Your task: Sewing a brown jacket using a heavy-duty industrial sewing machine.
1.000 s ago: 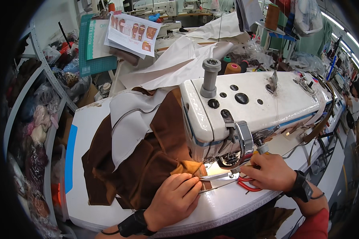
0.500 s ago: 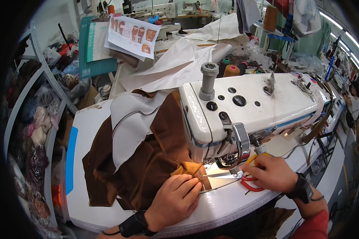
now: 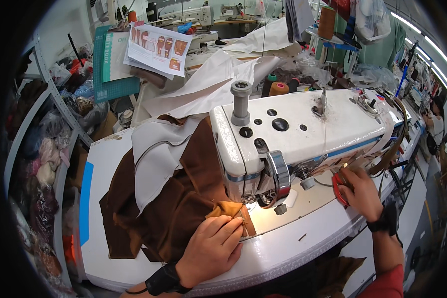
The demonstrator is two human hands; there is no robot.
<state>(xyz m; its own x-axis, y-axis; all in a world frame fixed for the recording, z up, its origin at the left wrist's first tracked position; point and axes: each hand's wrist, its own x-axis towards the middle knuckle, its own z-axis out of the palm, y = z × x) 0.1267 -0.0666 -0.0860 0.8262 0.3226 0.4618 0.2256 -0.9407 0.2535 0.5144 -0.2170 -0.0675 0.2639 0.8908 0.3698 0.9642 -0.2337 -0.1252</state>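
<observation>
My left hand (image 3: 211, 248) lies on the edge of a dark brown fabric piece (image 3: 169, 213), beside a folded lighter-brown flap (image 3: 226, 208). Its fingers stretch flat over the cloth, with the thumb apart from them. A rust-brown strip (image 3: 247, 222) shows just past the fingertips. White lining (image 3: 159, 161) covers part of the brown piece. Farther right, my right hand (image 3: 362, 193) is closed around red-handled scissors (image 3: 339, 189) at the machine bed's front edge; their blades are hidden. The white sewing machine (image 3: 293, 126) stands behind, its lamp lighting the needle area.
A steel shelf (image 3: 59, 107) with bagged materials stands at left. Behind the machine are thread cones (image 3: 278, 89), white sheets (image 3: 203, 82) and a hanging printed page (image 3: 157, 49). A small dark scrap (image 3: 302, 237) lies on the white table (image 3: 278, 253).
My right hand has carried the scissors away from the fabric edge, rightward along the machine bed. My left hand stays on the brown fabric. The whole view has shifted slightly.
</observation>
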